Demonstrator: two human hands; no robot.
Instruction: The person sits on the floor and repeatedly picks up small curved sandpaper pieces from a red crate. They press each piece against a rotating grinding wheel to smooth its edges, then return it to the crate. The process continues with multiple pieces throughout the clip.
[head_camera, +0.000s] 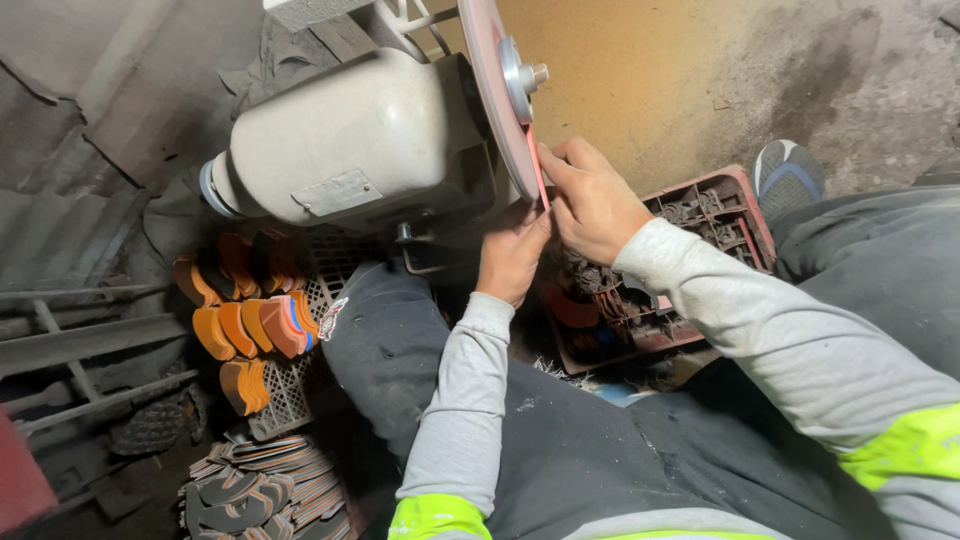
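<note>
Both hands, left hand (512, 250) and right hand (590, 200), pinch a thin red strip (538, 168) against the grinding disc (495, 95); fingertips sit close, a slip risks abrasion.

Single head-worn view: looks steeply down, close range, over both forearms to grinding machine (350, 150) and floor; no second view

Dusty tan floor (700, 70) is stretching ahead, stained dark toward the right; a grey wall (90, 90) and metal bars (80, 340) are sitting in dim light at left.
</note>
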